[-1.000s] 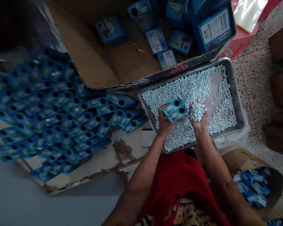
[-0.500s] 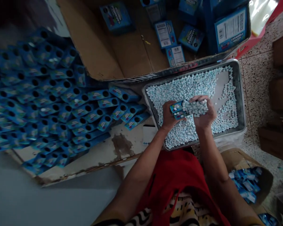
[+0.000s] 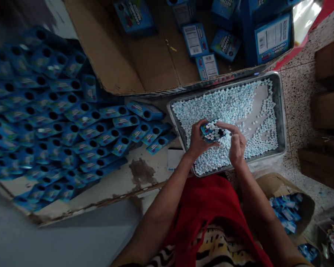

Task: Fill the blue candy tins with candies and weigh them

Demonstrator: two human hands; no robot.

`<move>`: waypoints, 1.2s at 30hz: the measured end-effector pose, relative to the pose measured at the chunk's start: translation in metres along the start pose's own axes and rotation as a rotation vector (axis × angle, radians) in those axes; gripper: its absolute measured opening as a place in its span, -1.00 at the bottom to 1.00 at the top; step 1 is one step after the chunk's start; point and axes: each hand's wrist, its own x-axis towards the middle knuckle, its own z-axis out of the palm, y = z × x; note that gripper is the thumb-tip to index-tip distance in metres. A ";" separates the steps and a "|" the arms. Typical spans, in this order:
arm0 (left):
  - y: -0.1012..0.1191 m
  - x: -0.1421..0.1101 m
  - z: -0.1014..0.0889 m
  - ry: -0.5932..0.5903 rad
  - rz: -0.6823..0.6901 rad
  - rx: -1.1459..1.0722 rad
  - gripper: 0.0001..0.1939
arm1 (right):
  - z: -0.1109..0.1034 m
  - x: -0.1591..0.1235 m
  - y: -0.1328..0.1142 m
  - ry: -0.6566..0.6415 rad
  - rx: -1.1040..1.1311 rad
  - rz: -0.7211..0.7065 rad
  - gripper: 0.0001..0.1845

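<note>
Left hand (image 3: 198, 140): fingers clamped round blue boxes (image 3: 205, 129), above metal tray (image 3: 282, 115). Pale pellets (image 3: 211, 125) heaped on box tops (dark opening partly showing). Right hand (image 3: 237, 142): index stretched to boxes, thumb apart. Blue cartons (image 3: 122, 145) crowd counter (image 3: 121, 187).

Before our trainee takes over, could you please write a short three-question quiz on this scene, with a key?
1. True or false: the left hand grips a metal scoop.
2. Over which container is the right hand held: (A) open cardboard carton, (B) rectangular metal tray, or (C) plastic bucket?
3. What lies loose on top of the thing that the left hand holds?

Key:
1. False; it grips small blue candy boxes.
2. B.
3. Small, pale, rounded candies.
</note>
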 end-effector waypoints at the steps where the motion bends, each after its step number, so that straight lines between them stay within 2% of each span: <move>1: 0.005 0.003 -0.004 0.000 0.042 0.002 0.09 | -0.014 0.004 0.006 0.038 -0.073 -0.003 -0.50; 4: 0.021 0.011 -0.013 0.011 0.129 -0.011 -0.08 | -0.058 0.036 0.043 0.164 -0.405 0.003 -0.50; 6: 0.028 0.016 -0.018 -0.016 0.131 -0.026 -0.16 | -0.077 0.066 0.077 0.151 -0.619 -0.026 -0.33; 8: 0.031 0.019 -0.026 -0.065 0.140 -0.002 -0.23 | -0.083 0.093 0.109 0.122 -0.712 -0.031 -0.24; 11: 0.024 0.024 -0.049 -0.001 0.099 0.065 -0.22 | -0.076 0.112 0.134 0.224 -0.636 -0.011 -0.39; 14: 0.009 0.035 -0.072 0.014 0.038 0.022 -0.16 | -0.066 0.111 0.131 0.399 -0.427 0.029 -0.61; 17: -0.009 0.051 -0.078 -0.037 0.005 -0.119 -0.06 | -0.053 0.102 0.120 0.445 -0.232 0.105 -0.70; 20: -0.022 0.065 -0.064 -0.035 -0.110 -0.269 0.08 | -0.032 0.089 0.113 0.390 -0.084 0.136 -0.71; 24: -0.026 0.073 -0.027 -0.163 -0.170 -0.404 0.10 | -0.002 0.070 0.108 0.324 0.024 0.111 -0.71; 27: -0.014 0.078 0.003 -0.227 -0.143 -0.487 0.08 | 0.008 0.061 0.110 0.332 0.163 0.136 -0.71; 30: 0.014 0.081 0.014 -0.288 -0.084 -0.521 0.03 | 0.006 0.059 0.115 0.397 0.490 0.376 -0.69; 33: 0.050 0.078 -0.006 -0.361 0.066 -0.436 -0.12 | -0.006 0.062 0.113 0.451 0.838 0.661 -0.74; 36: 0.074 0.070 -0.042 -0.335 0.229 -0.152 -0.23 | -0.024 0.060 0.099 0.501 1.071 0.763 -0.89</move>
